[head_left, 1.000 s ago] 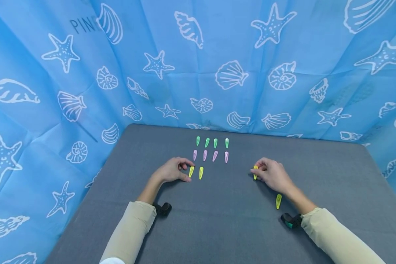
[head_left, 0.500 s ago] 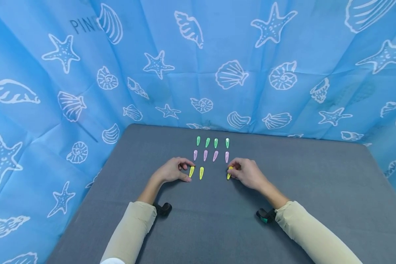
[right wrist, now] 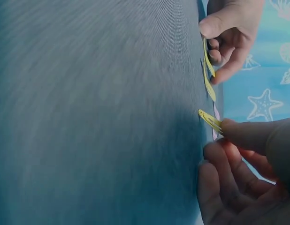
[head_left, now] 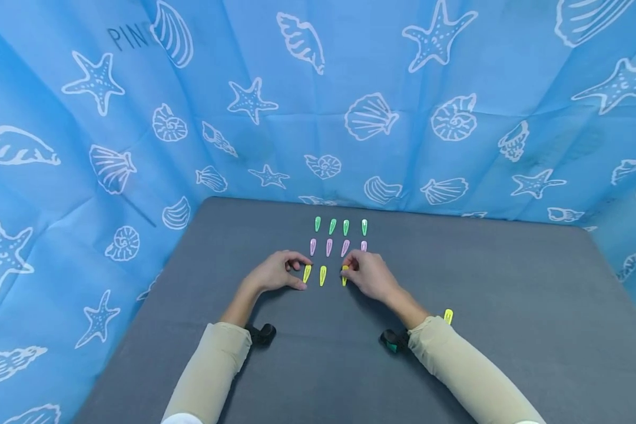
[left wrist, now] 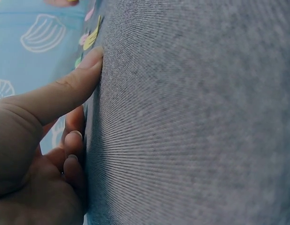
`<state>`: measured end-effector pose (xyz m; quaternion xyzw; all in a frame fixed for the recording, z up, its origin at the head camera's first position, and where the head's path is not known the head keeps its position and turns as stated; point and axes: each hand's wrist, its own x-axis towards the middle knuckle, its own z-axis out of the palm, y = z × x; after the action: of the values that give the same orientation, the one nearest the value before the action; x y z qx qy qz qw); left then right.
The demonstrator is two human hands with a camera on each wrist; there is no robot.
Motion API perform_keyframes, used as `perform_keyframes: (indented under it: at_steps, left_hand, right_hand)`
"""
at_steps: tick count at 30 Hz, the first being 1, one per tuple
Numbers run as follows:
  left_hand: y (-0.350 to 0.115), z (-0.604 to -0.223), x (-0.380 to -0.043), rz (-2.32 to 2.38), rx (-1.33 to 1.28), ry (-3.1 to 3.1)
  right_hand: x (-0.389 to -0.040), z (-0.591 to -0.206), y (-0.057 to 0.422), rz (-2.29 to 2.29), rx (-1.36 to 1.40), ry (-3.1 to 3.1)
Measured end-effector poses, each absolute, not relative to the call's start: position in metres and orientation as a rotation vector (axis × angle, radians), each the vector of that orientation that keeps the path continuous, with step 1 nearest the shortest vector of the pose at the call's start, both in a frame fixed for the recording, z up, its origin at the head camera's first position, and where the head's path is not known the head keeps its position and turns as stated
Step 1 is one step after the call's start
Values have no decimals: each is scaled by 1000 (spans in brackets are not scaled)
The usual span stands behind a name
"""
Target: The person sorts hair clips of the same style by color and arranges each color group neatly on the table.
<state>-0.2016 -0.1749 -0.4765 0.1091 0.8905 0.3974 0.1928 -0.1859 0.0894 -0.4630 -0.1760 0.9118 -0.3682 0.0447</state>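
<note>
My right hand (head_left: 372,275) pinches a yellow snap hair clip (right wrist: 211,121) between thumb and fingers, one end close to the grey cloth. To its left, my left hand (head_left: 278,272) rests on the table, thumb and index finger at the two ends of another yellow hair clip (head_left: 307,274). A third yellow hair clip (head_left: 323,275) lies between the hands. In the left wrist view, the left thumb (left wrist: 72,86) reaches down to the cloth, with a yellow clip (left wrist: 92,38) just beyond its tip.
Behind the yellow clips lie a row of pink hair clips (head_left: 328,247) and a row of green hair clips (head_left: 332,226). One more yellow clip (head_left: 448,316) shows past the right sleeve (head_left: 456,359). A blue shell-print curtain (head_left: 297,135) hangs behind the grey table (head_left: 509,282).
The right hand has moved left with its yellow clip, from the right side of the table to beside the yellow pair. The left hand has stayed in place.
</note>
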Motion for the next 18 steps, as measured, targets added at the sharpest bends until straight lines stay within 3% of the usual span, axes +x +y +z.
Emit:
perform_keyframes:
  at_steps: [7,18]
  left_hand:
    - [-177,-476,-202,1120,294,2499]
    - [-175,-474,-200,1095,286,2514]
  right_hand:
    - [-191,-470,75,-1052,-448,2822]
    - [-179,-459,76,-1002,-525,2879]
